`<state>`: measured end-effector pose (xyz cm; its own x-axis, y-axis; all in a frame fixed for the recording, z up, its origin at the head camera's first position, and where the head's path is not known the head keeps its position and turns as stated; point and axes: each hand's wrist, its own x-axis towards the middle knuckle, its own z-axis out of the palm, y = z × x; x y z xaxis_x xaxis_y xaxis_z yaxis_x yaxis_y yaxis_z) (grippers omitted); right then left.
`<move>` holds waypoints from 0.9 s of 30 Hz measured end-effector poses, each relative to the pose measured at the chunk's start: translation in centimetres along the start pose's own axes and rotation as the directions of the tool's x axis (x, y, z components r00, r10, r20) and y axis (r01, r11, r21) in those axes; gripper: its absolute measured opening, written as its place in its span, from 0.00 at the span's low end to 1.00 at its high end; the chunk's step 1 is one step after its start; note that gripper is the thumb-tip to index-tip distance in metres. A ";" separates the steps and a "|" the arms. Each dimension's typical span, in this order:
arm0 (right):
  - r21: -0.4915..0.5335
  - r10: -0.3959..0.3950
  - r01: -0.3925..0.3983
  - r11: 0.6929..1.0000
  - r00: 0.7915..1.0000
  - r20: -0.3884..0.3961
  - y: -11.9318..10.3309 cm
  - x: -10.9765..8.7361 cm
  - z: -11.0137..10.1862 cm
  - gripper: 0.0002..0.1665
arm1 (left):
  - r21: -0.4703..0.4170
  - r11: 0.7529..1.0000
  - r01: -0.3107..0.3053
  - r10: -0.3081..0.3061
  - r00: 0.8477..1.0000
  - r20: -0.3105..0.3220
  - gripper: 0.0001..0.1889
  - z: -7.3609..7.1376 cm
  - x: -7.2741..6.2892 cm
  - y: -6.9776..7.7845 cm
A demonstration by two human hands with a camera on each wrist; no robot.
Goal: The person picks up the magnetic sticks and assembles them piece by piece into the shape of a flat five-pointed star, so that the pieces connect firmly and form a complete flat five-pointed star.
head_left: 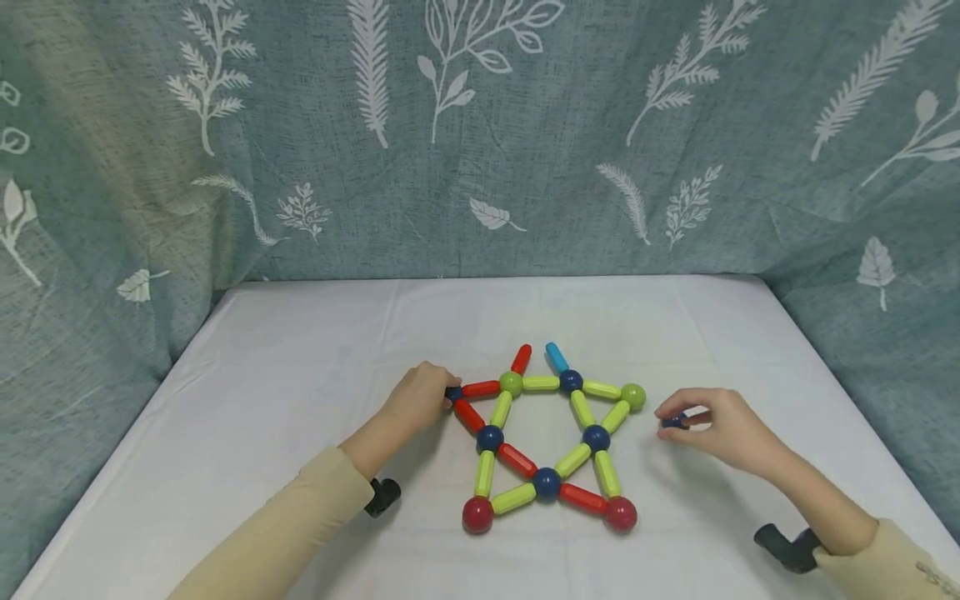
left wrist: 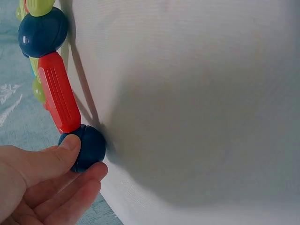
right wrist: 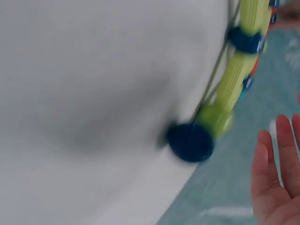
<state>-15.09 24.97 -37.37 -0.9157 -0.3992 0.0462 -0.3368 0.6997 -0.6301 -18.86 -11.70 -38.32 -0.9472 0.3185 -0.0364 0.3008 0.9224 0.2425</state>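
Bat-and-ball building pieces, apparently magnetic, form a flat figure with a ring of lime rods (head_left: 540,383) in its middle. My left hand (head_left: 422,398) pinches a dark blue ball (left wrist: 93,147) between thumb and fingers at the figure's left corner. That ball touches the end of a red rod (left wrist: 60,93). Right of the figure, my right hand (head_left: 720,429) is around another dark blue ball (head_left: 675,422) in the head view. The blurred right wrist view shows that hand's fingers (right wrist: 287,150) extended and apart from the dark blue ball (right wrist: 190,142).
Red balls (head_left: 477,515) mark the figure's near corners, and a lime ball (head_left: 633,397) its right corner. At the far side, a red rod (head_left: 521,358) and a light blue rod (head_left: 557,357) stick out with free ends. A patterned curtain (head_left: 487,167) hangs behind the white table (head_left: 315,333).
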 end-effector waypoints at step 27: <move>0.093 0.140 -0.159 0.983 0.974 0.181 5.2 2.3 -1.3 0.27 | 0.029 1.000 -0.002 0.002 1.000 -0.022 0.16 0.2 -0.1 -0.1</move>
<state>-19.27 28.43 -39.52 -0.8990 -0.3978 -0.1833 -0.1654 0.6958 -0.6989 -18.74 -11.79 -38.58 -0.9488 0.3156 -0.0144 0.3053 0.9277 0.2147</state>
